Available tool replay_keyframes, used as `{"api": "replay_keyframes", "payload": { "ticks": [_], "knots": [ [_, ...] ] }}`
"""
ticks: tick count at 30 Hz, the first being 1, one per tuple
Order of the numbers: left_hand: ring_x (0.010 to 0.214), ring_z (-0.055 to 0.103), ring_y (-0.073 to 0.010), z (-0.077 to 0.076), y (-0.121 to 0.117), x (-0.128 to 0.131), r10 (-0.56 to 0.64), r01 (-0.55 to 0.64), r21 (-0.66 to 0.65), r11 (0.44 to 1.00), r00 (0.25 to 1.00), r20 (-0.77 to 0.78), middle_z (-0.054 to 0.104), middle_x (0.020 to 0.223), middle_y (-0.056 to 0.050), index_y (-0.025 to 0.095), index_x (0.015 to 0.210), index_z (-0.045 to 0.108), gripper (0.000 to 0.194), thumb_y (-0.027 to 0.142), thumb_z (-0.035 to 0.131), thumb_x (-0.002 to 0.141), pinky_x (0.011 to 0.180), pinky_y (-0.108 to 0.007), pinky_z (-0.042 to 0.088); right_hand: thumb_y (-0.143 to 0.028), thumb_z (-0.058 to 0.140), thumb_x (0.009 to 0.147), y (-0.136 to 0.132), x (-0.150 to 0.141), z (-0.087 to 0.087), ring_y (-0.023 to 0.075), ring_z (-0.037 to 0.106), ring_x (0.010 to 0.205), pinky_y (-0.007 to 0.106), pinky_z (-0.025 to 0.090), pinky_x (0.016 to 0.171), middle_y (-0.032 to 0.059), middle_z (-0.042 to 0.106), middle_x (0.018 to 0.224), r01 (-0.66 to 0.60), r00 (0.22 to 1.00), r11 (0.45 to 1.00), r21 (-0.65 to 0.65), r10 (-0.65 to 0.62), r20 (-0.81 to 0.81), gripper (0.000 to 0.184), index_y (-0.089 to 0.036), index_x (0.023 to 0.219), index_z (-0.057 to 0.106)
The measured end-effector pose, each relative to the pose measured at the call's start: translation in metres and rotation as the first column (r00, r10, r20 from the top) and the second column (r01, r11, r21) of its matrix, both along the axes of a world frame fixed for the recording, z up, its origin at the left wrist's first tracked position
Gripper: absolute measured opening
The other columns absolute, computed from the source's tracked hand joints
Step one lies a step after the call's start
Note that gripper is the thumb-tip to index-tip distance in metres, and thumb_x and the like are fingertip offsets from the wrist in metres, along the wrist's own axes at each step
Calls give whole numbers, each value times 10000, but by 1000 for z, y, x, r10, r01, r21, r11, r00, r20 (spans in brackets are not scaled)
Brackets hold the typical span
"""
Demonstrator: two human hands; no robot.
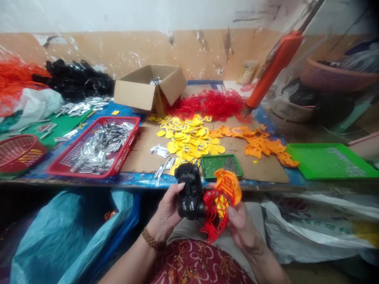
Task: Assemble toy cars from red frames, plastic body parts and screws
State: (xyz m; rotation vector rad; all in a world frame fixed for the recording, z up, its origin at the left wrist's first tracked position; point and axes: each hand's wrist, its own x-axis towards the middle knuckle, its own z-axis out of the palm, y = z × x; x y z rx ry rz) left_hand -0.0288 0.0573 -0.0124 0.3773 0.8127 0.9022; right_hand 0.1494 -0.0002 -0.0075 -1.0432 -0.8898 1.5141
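My left hand (167,211) grips a black plastic toy chassis (189,191), held up in front of the table's edge. My right hand (241,227) holds an orange plastic shell (228,188) and a red lattice frame piece (213,217) against the black part's right side. Both hands are closed round their parts, above my lap. A bracelet is on my left wrist. Directly behind the hands, a small green tray (221,165) of tiny parts sits on the table.
On the table: a red basket of silver metal pieces (94,148), yellow pieces (189,138), orange pieces (260,144), a red lattice pile (210,103), a cardboard box (151,88), a green tray (325,161). Blue bag (68,232) lower left, white bags lower right.
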Motion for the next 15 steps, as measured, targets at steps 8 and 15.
{"api": "replay_keyframes", "payload": {
  "ticks": [8, 15],
  "knots": [
    [873, 706, -324, -7, 3, 10, -119, 120, 24, 993, 992, -33, 715, 1018, -155, 157, 1148, 607, 679, 601, 745, 654, 730, -486, 595, -556, 666, 799, 6, 13, -17, 287, 701, 978, 431, 566, 896, 89, 705, 1174, -4, 997, 1000, -23, 3, -80, 716, -237, 1415, 486],
    [827, 636, -227, -3, 8, 19, 95, 191, 431, 882, 824, -559, 659, 985, -78, 185, 1153, 585, 548, 563, 701, 774, 729, -356, 555, -644, 558, 827, 10, 13, -29, 229, 692, 722, 380, 588, 687, 70, 727, 978, 72, 997, 997, -19, -73, -39, 735, -213, 1417, 476]
  ]
}}
